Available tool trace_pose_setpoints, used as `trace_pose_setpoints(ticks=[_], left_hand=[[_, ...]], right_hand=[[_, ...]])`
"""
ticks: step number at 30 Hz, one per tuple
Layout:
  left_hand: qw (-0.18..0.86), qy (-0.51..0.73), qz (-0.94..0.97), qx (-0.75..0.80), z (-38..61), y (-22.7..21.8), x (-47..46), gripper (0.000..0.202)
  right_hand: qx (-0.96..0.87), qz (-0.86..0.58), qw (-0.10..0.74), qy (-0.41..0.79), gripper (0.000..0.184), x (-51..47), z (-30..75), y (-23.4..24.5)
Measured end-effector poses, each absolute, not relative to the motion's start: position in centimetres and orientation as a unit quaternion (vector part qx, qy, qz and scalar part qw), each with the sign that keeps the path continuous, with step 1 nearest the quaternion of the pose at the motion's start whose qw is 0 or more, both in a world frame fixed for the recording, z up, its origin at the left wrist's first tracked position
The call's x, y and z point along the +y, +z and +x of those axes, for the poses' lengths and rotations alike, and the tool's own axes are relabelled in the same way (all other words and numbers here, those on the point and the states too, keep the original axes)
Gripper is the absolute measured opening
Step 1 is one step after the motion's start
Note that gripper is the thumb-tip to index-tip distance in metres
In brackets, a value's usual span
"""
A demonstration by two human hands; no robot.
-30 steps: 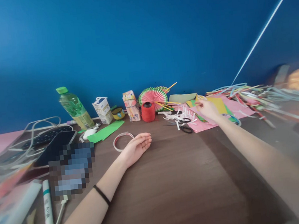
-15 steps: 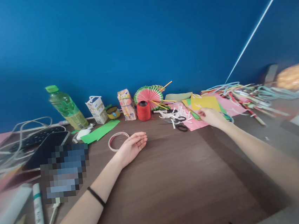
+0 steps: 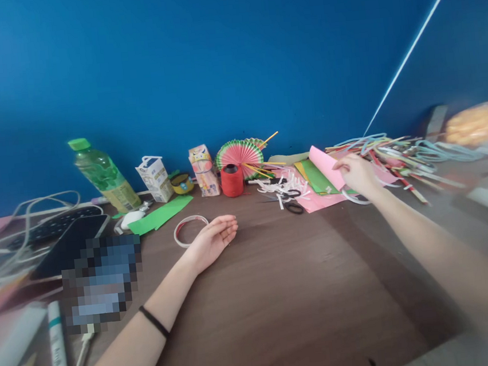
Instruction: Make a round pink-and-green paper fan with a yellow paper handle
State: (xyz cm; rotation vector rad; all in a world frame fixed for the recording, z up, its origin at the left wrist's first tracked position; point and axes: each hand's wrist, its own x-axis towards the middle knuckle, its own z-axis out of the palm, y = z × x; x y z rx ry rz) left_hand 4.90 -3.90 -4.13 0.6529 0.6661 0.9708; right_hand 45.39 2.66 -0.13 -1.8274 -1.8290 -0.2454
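Observation:
My right hand (image 3: 358, 178) pinches the edge of a pink paper sheet (image 3: 325, 165), which is lifted and curling upward. Beneath it lie green paper (image 3: 315, 177) and more pink paper (image 3: 321, 202). A whitish ring shape (image 3: 355, 197) shows under the right wrist, partly hidden. My left hand (image 3: 215, 240) rests on the table, palm turned inward, fingers loosely extended and holding nothing. Just behind the left hand is a roll of tape (image 3: 176, 234) lying flat. Black-handled scissors (image 3: 295, 207) and white paper shreds (image 3: 279, 187) lie left of the paper pile.
Along the blue wall stand a green-capped bottle (image 3: 106, 176), a carton (image 3: 155, 180), a decorated small box (image 3: 204, 172), a red thread spool (image 3: 232, 184) and a watermelon-like paper fan (image 3: 241, 151). Green strips (image 3: 163, 215), a marker (image 3: 57, 350), cables and sticks (image 3: 397, 159) lie around.
My right hand has moved slightly right and up and now raises a pink sheet; the yellow sheet seen before is no longer visible. The left hand stays in place.

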Motion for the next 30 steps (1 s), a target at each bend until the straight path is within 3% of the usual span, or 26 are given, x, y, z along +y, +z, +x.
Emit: trace_pose_setpoints(ticks=[6, 12, 19, 25, 30], left_hand=[[0.777, 0.453, 0.299, 0.319, 5.0, -4.1, -3.9, 0.015], [0.776, 0.454, 0.298, 0.32, 4.9, -4.1, -3.9, 0.017], [0.777, 0.455, 0.296, 0.319, 5.0, -4.0, -3.9, 0.017], [0.775, 0.453, 0.295, 0.327, 5.1, -3.8, -4.0, 0.018], [0.776, 0.454, 0.295, 0.324, 5.0, -3.8, -4.0, 0.019]], right_hand=[[-0.77, -0.626, 0.124, -0.022, 0.026, 1.5, 43.3, -2.0], [-0.782, -0.617, 0.069, -0.058, 0.03, 1.0, 43.3, -2.3], [-0.797, -0.584, 0.084, -0.13, 0.016, 0.0, 42.4, -1.7], [-0.831, -0.549, 0.068, -0.064, 0.03, -0.9, 40.9, -2.4], [-0.854, -0.506, 0.117, -0.038, 0.017, -0.9, 40.5, -3.2]])
